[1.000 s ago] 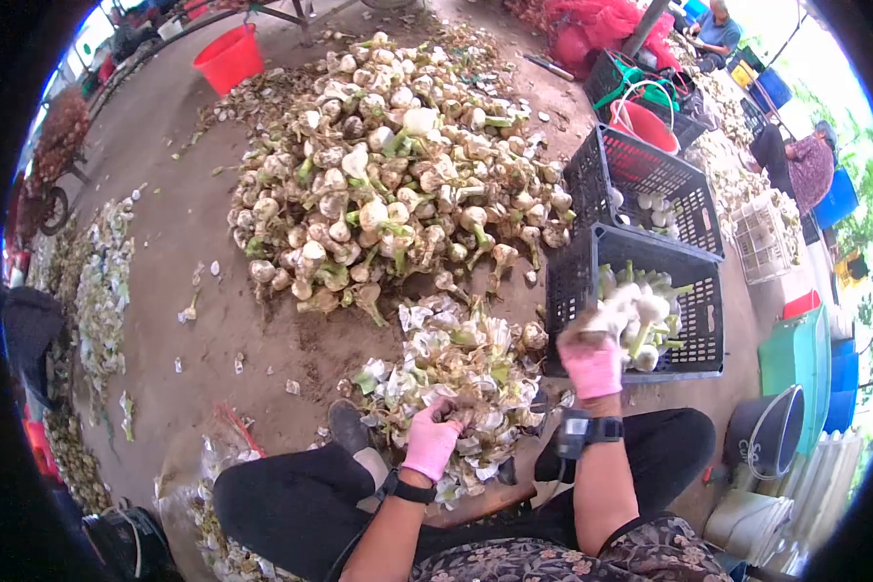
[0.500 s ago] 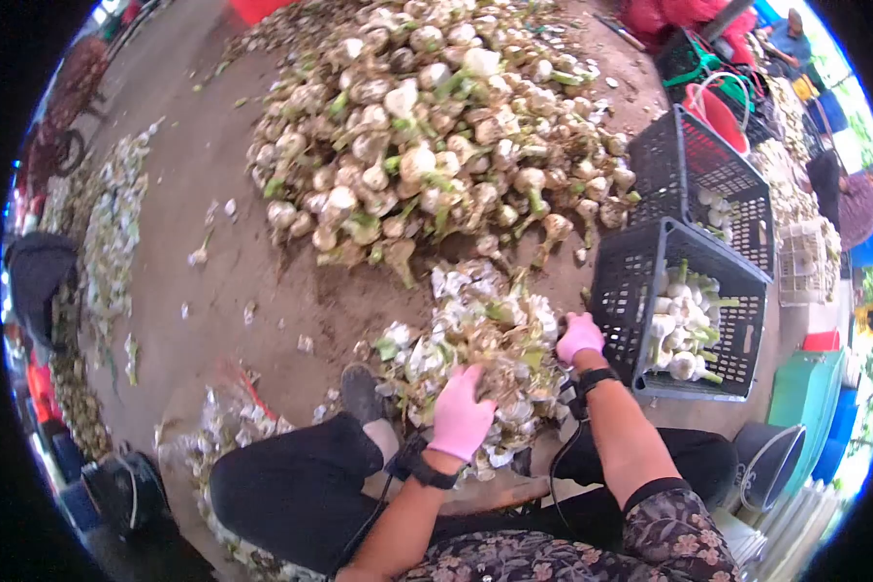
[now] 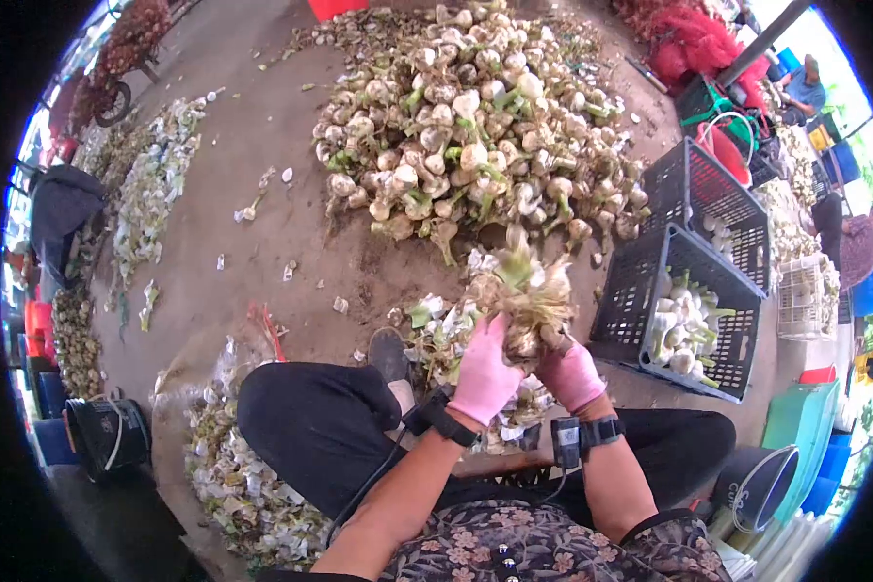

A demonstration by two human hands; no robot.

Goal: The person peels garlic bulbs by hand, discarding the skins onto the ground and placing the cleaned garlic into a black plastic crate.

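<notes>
Pink gloves cover both of my hands. My left hand (image 3: 487, 371) and my right hand (image 3: 570, 374) are close together, wrapped around the lower part of a bunch of garlic (image 3: 526, 312) with dry, frayed husks and stalks pointing up and away from me. The bulbs at its base are partly hidden by my fingers. Beneath and behind the hands lies a heap of loose husks (image 3: 436, 335) between my legs. Beyond it rises a large pile of untrimmed garlic (image 3: 475, 145).
A black crate (image 3: 640, 291) with white trimmed garlic stands at the right, with another crate (image 3: 718, 184) behind it. Black buckets (image 3: 107, 436) (image 3: 759, 485) flank my knees. Husks cover the ground at left. A person (image 3: 805, 89) sits at far upper right.
My hands have come together and up from the husk heap, now with the garlic bunch between them. The right hand moved left, away from the crate's side. The view has shifted slightly.
</notes>
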